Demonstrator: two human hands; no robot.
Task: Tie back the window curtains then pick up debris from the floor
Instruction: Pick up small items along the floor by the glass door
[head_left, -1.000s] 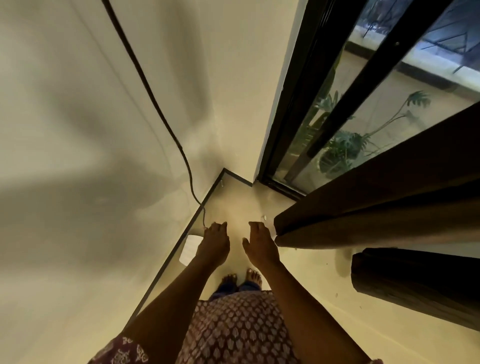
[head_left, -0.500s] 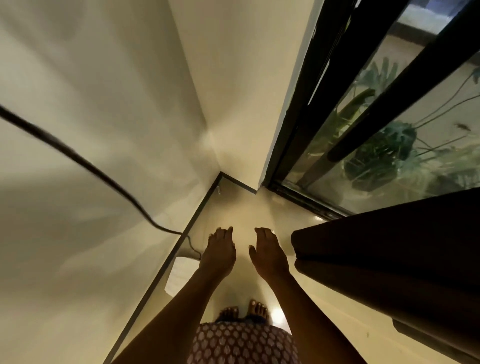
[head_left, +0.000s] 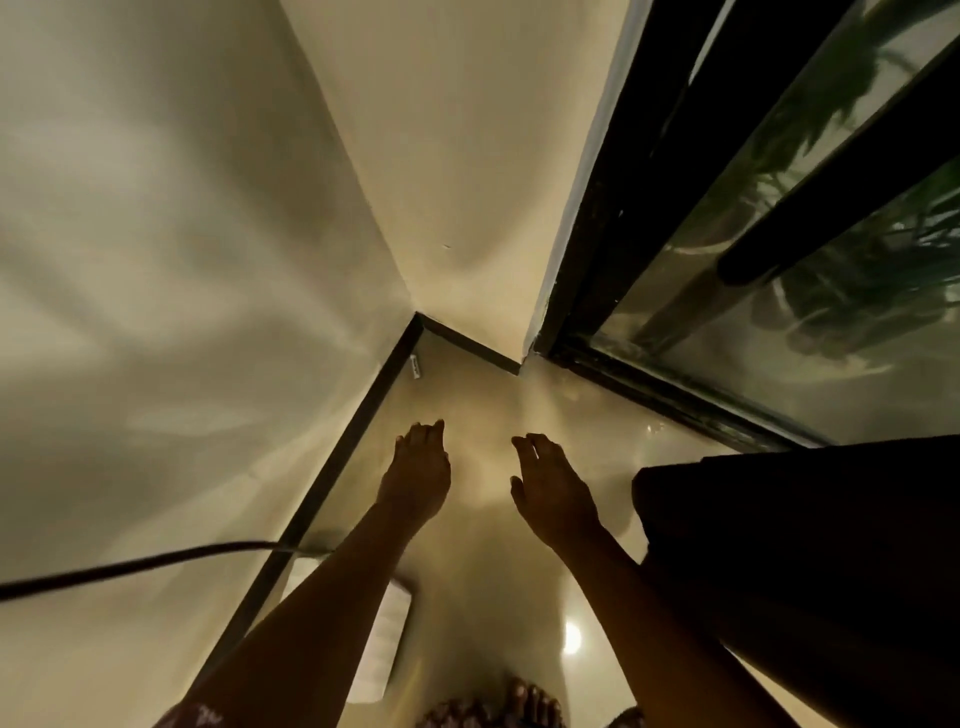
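A glossy, pale cream floor (head_left: 483, 597) meets dark skirting in a room corner. A flat white ridged block (head_left: 382, 644) lies on it beside the left wall, and a small white scrap (head_left: 416, 367) sits in the corner. Bare toes (head_left: 530, 701) stand at the bottom edge.

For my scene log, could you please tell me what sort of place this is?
Probably a corner of a home room: painted walls meet a glossy floor, beside a black-framed glass door with a dark curtain.

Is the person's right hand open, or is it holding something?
Open. The right hand hangs above the floor with its fingers relaxed, holding nothing.
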